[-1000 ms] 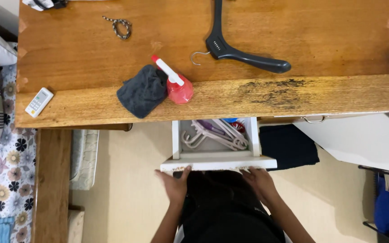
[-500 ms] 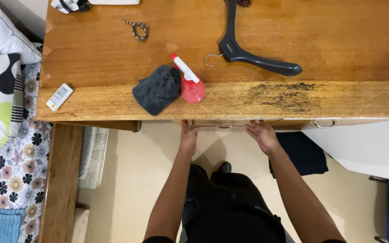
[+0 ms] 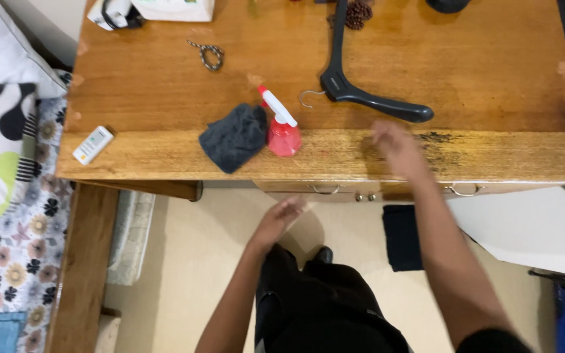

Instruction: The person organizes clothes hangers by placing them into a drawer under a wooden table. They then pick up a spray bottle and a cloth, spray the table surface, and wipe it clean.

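Hanging below the desk edge, the left hand (image 3: 277, 219) is empty, fingers loose; the drawer (image 3: 361, 190) that stood out a second ago is closed. The right hand (image 3: 393, 145), blurred and empty, has risen over the wooden desk (image 3: 492, 78) near a black hanger (image 3: 361, 91). Left: red spray bottle (image 3: 282, 127), grey cloth (image 3: 233, 137), small white labelled remote (image 3: 93, 144). Farthest, a white box (image 3: 174, 9).

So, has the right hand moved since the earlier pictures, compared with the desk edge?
Yes. The right hand was below the front edge of the wooden desk, at the drawer; now it is raised over the desk top, near the black hanger.
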